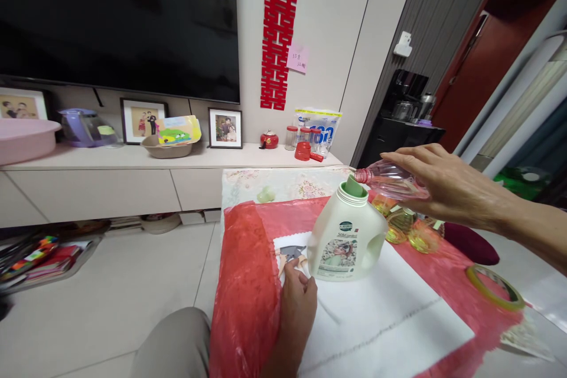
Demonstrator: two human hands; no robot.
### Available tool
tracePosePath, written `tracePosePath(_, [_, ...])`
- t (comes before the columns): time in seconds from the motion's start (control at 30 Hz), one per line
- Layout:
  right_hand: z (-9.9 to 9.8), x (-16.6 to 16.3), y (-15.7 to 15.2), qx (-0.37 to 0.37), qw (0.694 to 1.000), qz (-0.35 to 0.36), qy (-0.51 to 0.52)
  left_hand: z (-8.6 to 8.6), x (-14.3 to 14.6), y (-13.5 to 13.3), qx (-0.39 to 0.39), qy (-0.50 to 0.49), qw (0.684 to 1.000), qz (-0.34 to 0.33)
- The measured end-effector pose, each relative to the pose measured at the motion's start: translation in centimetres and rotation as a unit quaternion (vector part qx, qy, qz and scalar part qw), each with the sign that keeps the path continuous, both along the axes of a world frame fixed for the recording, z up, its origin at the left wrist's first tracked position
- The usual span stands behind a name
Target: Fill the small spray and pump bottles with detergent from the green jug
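Observation:
My right hand (447, 186) is wrapped round a clear pinkish plastic bottle (390, 180), held on its side. Its red neck sits at the green funnel-like mouth of a white detergent jug (343, 236). The jug stands upright on a white sheet (390, 319) laid over a red plastic cover (248, 295) on the table. My left hand (297, 295) rests on the sheet at the jug's base, fingers curled against it, next to a small grey paper cut-out (290, 253).
Yellow-tinted clear glass pieces (405, 227) lie behind the jug. A roll of tape (494, 286) lies on the table at right, a dark red cushion (472, 243) beyond it. Behind stands a low TV cabinet (133, 180) with photo frames, jars and a bowl.

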State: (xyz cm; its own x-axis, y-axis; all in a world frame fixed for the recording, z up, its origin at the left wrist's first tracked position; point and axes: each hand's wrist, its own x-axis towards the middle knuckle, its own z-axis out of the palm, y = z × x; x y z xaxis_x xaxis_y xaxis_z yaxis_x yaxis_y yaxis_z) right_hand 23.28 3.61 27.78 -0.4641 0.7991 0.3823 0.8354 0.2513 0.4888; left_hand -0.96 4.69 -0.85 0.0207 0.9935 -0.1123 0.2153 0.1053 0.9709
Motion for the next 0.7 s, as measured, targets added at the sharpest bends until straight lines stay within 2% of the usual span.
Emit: tracePosePath(0.7, [0.80, -0.42, 0.00, -0.021, 1.000, -0.009, -0.007, -0.52, 0.14, 0.13, 0.008, 0.002, 1.000, -0.006])
